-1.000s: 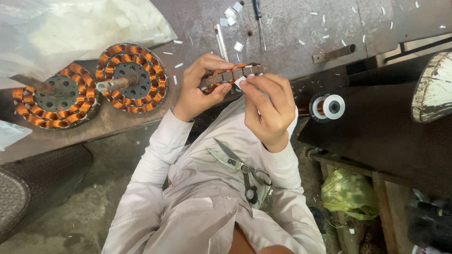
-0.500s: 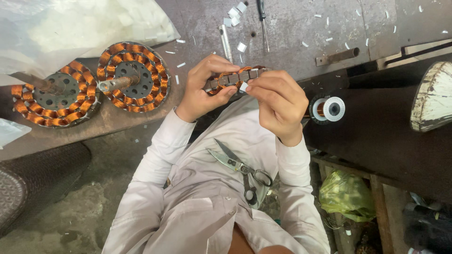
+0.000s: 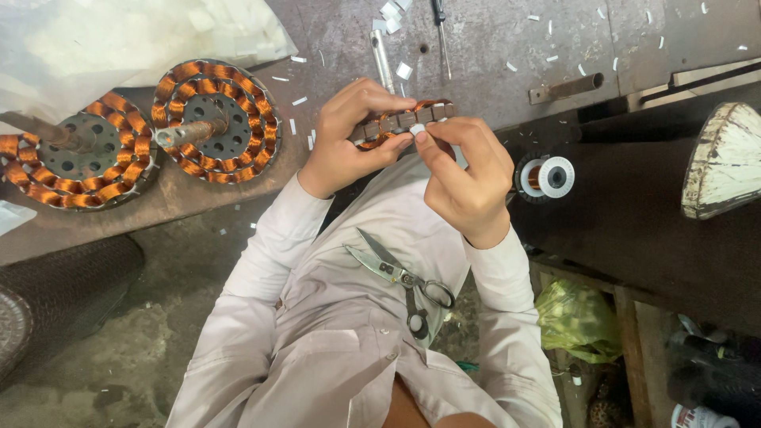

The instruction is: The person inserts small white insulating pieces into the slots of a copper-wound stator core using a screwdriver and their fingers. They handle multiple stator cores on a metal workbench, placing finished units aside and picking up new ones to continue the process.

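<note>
My left hand (image 3: 349, 135) grips a round motor stator (image 3: 400, 120) with copper windings, held on edge in front of me at the bench edge. My right hand (image 3: 464, 170) pinches a small white slip of insulating paper (image 3: 417, 129) against the stator's rim. Most of the stator is hidden behind my fingers. A pair of scissors (image 3: 400, 277) lies shut on my lap, on the pale shirt.
Two wound copper stators (image 3: 214, 119) (image 3: 75, 154) on shafts lie on the bench at left. A small spool of copper wire (image 3: 545, 177) sits at right. White paper scraps, a metal rod (image 3: 383, 59) and a screwdriver (image 3: 440, 36) lie on the grey bench. A green bag (image 3: 575, 321) sits below.
Both hands with the stator have shifted slightly down and nearer. My right fingers have moved in to the rim with the white slip.
</note>
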